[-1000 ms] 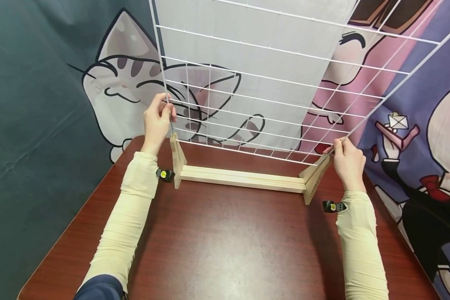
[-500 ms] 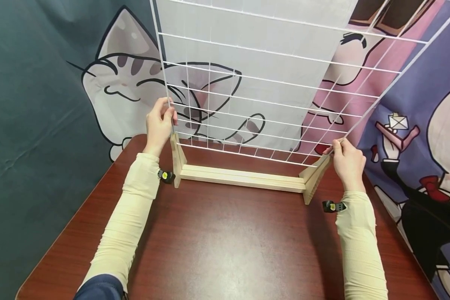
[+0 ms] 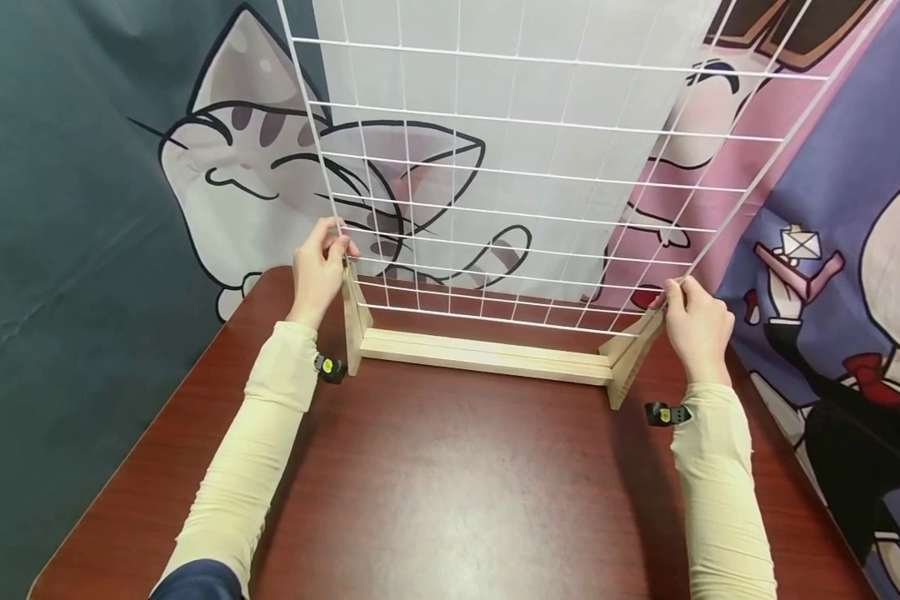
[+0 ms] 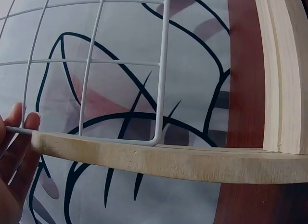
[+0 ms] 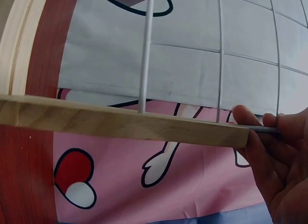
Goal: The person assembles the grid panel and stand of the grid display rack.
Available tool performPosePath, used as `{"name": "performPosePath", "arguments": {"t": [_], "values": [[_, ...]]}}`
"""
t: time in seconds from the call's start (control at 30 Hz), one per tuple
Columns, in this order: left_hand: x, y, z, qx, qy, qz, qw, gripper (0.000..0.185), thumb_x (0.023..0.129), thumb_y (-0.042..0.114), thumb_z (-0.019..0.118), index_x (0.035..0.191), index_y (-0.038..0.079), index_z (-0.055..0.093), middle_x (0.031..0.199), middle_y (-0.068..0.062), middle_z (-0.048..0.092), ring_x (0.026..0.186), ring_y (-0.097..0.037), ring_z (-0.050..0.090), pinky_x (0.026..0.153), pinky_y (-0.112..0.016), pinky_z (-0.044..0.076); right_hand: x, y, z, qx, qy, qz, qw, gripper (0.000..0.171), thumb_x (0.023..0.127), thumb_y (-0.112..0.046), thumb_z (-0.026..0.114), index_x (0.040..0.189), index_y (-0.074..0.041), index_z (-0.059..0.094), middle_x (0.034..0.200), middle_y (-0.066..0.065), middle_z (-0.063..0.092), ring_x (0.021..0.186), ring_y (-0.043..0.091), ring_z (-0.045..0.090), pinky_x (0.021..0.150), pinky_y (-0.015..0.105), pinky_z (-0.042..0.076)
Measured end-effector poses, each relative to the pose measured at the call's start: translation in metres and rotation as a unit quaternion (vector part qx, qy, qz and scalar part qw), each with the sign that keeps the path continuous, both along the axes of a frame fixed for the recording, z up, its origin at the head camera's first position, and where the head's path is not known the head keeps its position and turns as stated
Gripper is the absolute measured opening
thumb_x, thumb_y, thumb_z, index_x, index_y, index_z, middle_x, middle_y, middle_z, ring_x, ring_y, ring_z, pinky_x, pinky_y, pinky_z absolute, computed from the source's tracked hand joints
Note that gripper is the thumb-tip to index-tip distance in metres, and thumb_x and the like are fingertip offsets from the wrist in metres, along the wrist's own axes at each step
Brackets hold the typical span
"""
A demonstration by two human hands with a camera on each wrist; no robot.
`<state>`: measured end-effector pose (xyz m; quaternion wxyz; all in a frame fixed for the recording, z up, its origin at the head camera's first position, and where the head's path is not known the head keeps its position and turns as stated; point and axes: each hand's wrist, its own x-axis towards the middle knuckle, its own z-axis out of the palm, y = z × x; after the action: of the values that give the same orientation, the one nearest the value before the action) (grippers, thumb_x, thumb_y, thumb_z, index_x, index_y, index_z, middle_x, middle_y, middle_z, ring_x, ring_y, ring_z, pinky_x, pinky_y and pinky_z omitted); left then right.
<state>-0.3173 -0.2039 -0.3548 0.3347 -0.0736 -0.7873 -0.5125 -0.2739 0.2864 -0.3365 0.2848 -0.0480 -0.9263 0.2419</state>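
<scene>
A white wire grid panel (image 3: pixel 308 103) stands slightly tilted above a pale wooden stand. My left hand (image 3: pixel 321 271) pinches its left edge bar just above the stand's left side piece (image 3: pixel 353 329). My right hand (image 3: pixel 696 325) grips the right edge bar at the top of the right side piece (image 3: pixel 633 358). In the left wrist view, the panel's rounded lower corner (image 4: pixel 155 139) lies along the side board (image 4: pixel 144 159). The bottom wire hangs above the grooved wooden crossbar (image 3: pixel 487 354), apart from it. In the right wrist view, fingers (image 5: pixel 262 166) touch the side board's end (image 5: pixel 231 136).
The stand rests on a reddish-brown table (image 3: pixel 450 475). Behind it hangs a printed cloth with a cartoon cat (image 3: pixel 247 167) and other figures. A dark green cloth (image 3: pixel 60 292) hangs at the left. The panel's top runs out of the head view.
The panel's lower edge has come down between the side pieces, the left side most. My left hand has lowered along with it. My right hand has stayed nearly still.
</scene>
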Motion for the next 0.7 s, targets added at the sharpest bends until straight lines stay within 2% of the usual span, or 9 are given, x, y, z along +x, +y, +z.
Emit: {"name": "performPosePath", "arguments": {"t": [0.13,0.37,0.57,0.7], "values": [[0.001,0.002,-0.002,-0.008,0.004,0.006,0.9999,0.014,0.097,0.010,0.055,0.108,0.004,0.060,0.078,-0.014,0.070,0.058,0.000,0.050,0.060,-0.016,0.035,-0.001,0.001,-0.002,-0.002,0.019,-0.002,1.000,0.040,0.101,-0.036,0.042,0.091,-0.007,0.067,0.084,0.023,0.070,0.090,0.055,0.060,0.079,0.059,0.039],[0.004,0.001,-0.007,-0.027,0.006,0.033,0.9991,0.012,0.096,0.009,0.056,0.107,0.005,0.060,0.081,-0.016,0.073,0.054,0.002,0.040,0.058,-0.018,0.030,-0.003,0.003,-0.004,0.004,0.038,0.018,0.999,0.036,0.100,-0.034,0.046,0.088,-0.008,0.068,0.078,0.020,0.070,0.087,0.052,0.062,0.077,0.057,0.039],[0.006,0.003,-0.009,-0.026,0.014,0.029,0.9991,0.012,0.095,0.008,0.057,0.106,0.004,0.060,0.081,-0.018,0.072,0.055,0.005,0.043,0.061,-0.018,0.032,-0.001,0.005,-0.005,0.002,0.048,0.023,0.999,0.033,0.099,-0.032,0.050,0.088,-0.006,0.068,0.080,0.021,0.071,0.087,0.052,0.062,0.077,0.057,0.039],[0.005,0.006,-0.010,-0.027,0.014,0.041,0.9987,0.012,0.096,0.010,0.058,0.106,0.005,0.060,0.081,-0.016,0.073,0.055,0.008,0.043,0.061,-0.017,0.032,0.000,0.007,-0.006,0.000,0.047,0.025,0.999,0.032,0.098,-0.032,0.052,0.089,-0.007,0.068,0.080,0.020,0.070,0.084,0.050,0.062,0.077,0.056,0.039]]}}
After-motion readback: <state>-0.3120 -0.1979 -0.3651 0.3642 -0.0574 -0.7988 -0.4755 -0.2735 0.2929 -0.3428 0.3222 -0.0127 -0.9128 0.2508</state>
